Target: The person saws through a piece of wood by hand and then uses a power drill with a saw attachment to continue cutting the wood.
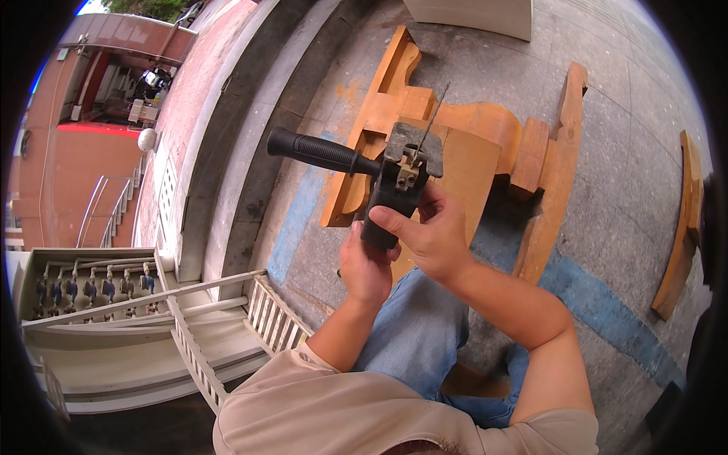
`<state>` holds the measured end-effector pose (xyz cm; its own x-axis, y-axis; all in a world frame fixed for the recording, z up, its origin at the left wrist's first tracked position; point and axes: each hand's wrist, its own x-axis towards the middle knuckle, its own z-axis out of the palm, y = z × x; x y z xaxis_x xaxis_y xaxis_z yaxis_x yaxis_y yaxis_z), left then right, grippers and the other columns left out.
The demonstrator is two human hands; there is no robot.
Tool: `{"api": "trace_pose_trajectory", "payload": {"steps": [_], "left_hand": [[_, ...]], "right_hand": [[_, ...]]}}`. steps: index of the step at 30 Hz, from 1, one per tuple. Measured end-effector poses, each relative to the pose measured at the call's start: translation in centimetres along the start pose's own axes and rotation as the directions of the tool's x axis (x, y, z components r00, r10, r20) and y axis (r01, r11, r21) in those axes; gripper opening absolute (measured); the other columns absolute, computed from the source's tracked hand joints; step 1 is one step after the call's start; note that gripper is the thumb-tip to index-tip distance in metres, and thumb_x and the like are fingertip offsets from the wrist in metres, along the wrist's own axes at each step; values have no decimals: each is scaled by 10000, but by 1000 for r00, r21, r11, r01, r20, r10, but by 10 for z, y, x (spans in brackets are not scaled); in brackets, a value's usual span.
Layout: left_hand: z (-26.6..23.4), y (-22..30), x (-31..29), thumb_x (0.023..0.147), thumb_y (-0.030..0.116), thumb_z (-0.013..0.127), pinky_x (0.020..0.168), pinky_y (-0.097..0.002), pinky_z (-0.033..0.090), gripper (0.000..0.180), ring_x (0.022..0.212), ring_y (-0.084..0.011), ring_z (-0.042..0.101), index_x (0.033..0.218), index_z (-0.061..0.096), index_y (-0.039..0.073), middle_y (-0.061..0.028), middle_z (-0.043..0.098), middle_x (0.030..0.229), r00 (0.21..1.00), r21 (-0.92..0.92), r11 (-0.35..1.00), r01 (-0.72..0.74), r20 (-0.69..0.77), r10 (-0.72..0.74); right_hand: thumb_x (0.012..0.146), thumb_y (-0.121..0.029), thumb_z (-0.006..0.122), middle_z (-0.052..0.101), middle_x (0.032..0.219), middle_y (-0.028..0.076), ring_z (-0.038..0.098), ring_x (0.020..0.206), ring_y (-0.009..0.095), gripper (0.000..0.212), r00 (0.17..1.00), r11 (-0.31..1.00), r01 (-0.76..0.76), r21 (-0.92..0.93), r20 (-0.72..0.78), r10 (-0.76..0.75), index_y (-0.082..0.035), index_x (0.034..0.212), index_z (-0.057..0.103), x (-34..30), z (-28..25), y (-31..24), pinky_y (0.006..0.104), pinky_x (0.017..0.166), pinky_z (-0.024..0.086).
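In front of my chest is a black reciprocating saw (393, 199), tilted with its thin blade (436, 114) pointing up and away from me. A ribbed black side handle (311, 150) sticks out to the left from its body. Around the blade's base sits a flat worn metal shoe (400, 144), with a small brass-coloured blade clamp (407, 176) below it. My left hand (365, 265) supports the saw's lower end from beneath. My right hand (436, 231) grips the right side of the body, thumb laid across it and fingers partly hidden behind.
Beyond the saw, an orange-brown wooden furniture frame (455, 125) lies on grey paving. One curved wooden piece (679, 227) lies far right. Stone steps (250, 129) rise at left, near a low pale railing (189, 349) and a box of pipes and valves (95, 284).
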<state>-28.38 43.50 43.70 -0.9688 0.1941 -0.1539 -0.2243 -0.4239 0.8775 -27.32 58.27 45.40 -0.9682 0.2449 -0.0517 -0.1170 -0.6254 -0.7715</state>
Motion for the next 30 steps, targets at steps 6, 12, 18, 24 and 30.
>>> {"api": "trace_pose_trajectory", "payload": {"steps": [6, 12, 18, 24, 30], "left_hand": [[-1, 25, 13, 986, 55, 620, 727, -295, 446, 130, 806, -131, 530, 1094, 584, -7, -82, 601, 989, 756, 398, 669, -628, 108, 646], [39, 100, 32, 880, 43, 726, 777, -271, 434, 228, 858, -138, 520, 1075, 660, -54, -110, 589, 1042, 637, 508, 406, -760, 457, 621], [75, 118, 35, 791, 9, 850, 686, -261, 461, 217, 780, -126, 575, 959, 720, -42, -87, 682, 924, 661, 588, 328, -739, 542, 519], [74, 109, 35, 826, -65, 793, 594, -239, 450, 89, 684, -110, 601, 839, 713, -29, -78, 702, 826, 632, 612, 264, -746, 525, 570], [78, 111, 28, 810, -58, 786, 601, -247, 455, 108, 689, -118, 605, 831, 684, -26, -88, 694, 837, 646, 672, 196, -714, 525, 555]], "right_hand": [[721, -205, 957, 728, 944, 53, 651, 844, 161, 441, 914, 884, 314, -347, -140, -380, -29, 1042, 711, 11, -5, 26, 320, 801, 511], [668, -126, 963, 704, 1041, 99, 652, 932, 240, 551, 840, 699, 409, -587, -58, -540, -28, 1135, 686, 12, -17, 26, 351, 815, 535], [612, -80, 964, 697, 1059, 112, 644, 948, 281, 645, 718, 526, 553, -646, 49, -694, -34, 1182, 667, 16, -21, 22, 370, 815, 551], [593, -80, 962, 708, 1051, 113, 657, 947, 306, 640, 666, 471, 604, -642, 82, -741, -35, 1163, 675, 18, -24, 19, 392, 820, 555], [589, -88, 965, 711, 1033, 115, 664, 936, 317, 633, 666, 428, 596, -679, 122, -736, -29, 1150, 677, 16, -29, 15, 401, 824, 556]]}}
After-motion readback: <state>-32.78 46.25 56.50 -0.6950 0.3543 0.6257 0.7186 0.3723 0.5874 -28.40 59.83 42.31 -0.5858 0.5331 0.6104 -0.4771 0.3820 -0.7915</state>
